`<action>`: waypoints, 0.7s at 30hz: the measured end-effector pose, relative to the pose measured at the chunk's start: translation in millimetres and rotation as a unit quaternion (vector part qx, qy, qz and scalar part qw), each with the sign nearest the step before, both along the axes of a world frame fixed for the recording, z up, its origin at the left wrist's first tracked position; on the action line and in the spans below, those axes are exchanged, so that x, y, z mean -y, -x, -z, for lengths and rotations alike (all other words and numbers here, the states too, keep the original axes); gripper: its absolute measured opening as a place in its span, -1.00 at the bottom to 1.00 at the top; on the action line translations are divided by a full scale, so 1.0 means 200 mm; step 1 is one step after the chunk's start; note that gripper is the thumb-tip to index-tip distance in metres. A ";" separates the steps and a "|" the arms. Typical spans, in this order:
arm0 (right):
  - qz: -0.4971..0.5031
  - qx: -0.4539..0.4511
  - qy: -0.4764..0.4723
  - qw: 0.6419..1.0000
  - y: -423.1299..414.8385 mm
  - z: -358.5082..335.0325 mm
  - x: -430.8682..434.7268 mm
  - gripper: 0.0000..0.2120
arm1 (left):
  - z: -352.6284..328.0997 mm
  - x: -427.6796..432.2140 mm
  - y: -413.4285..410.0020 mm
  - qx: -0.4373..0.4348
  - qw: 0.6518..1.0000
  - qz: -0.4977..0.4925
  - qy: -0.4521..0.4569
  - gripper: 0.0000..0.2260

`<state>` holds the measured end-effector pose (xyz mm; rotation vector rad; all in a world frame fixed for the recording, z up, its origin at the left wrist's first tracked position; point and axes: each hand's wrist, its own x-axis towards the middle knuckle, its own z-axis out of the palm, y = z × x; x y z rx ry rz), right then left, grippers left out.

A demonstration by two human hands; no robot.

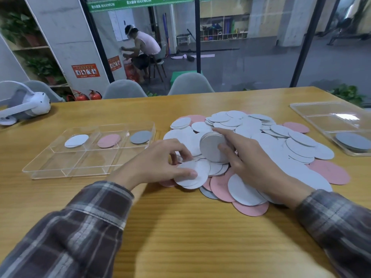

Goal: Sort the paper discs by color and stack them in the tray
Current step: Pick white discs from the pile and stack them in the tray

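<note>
A wide pile of white, pink and grey paper discs [261,137] covers the middle of the wooden table. My right hand [251,163] grips an upright stack of white discs [210,148] between thumb and fingers, above the pile's near left part. My left hand [158,165] pinches a few loose white discs [192,174] at the pile's left edge. To the left lies a clear compartment tray [66,171]; its far row holds a white disc [76,140], a pink disc [109,140] and a grey disc [140,137], each in its own section.
A second clear tray [321,117] at the far right holds grey discs [353,141]. A white headset [26,105] lies at the table's far left. Grey chairs [190,84] stand behind the far edge. Bare wood shows in front of my arms.
</note>
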<state>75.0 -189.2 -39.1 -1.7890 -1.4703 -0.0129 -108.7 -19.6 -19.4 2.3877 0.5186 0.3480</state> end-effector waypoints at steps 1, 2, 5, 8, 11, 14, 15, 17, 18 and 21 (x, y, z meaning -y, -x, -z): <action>0.003 0.004 0.005 1.000 0.00 0.00 0.00 -0.60 | 0.00 -0.01 0.00 -0.006 1.000 0.004 -0.021 -0.72; 0.006 0.008 0.008 1.000 -0.01 0.00 0.00 -0.59 | 0.00 -0.01 0.00 -0.011 0.999 0.007 -0.047 -0.70; 0.015 0.009 0.005 1.000 -0.01 0.00 0.00 -0.58 | 0.01 -0.02 -0.01 -0.004 0.998 0.006 -0.058 -0.68; 0.020 -0.003 -0.001 1.000 -0.01 0.00 0.00 -0.61 | 0.01 -0.03 -0.01 0.027 0.999 0.005 -0.037 -0.71; 0.014 -0.024 -0.004 1.000 0.00 0.00 0.01 -0.64 | 0.01 -0.02 -0.02 0.090 0.996 -0.003 0.005 -0.79; -0.005 -0.048 -0.002 0.999 0.01 0.00 0.01 -0.65 | 0.02 0.02 -0.05 0.155 0.987 -0.019 0.039 -0.83; -0.012 -0.057 0.000 0.998 0.01 0.00 0.01 -0.65 | 0.03 0.04 -0.06 0.176 0.983 -0.024 0.052 -0.83; -0.028 -0.073 0.002 0.997 0.02 0.00 0.01 -0.65 | 0.04 0.06 -0.08 0.207 0.975 -0.039 0.063 -0.84; -0.037 -0.081 0.003 0.996 0.02 0.00 0.01 -0.66 | 0.05 0.07 -0.09 0.217 0.973 -0.044 0.064 -0.84; -0.046 -0.079 0.007 0.996 0.02 0.00 0.01 -0.67 | 0.06 0.10 -0.10 0.238 0.968 -0.050 0.069 -0.85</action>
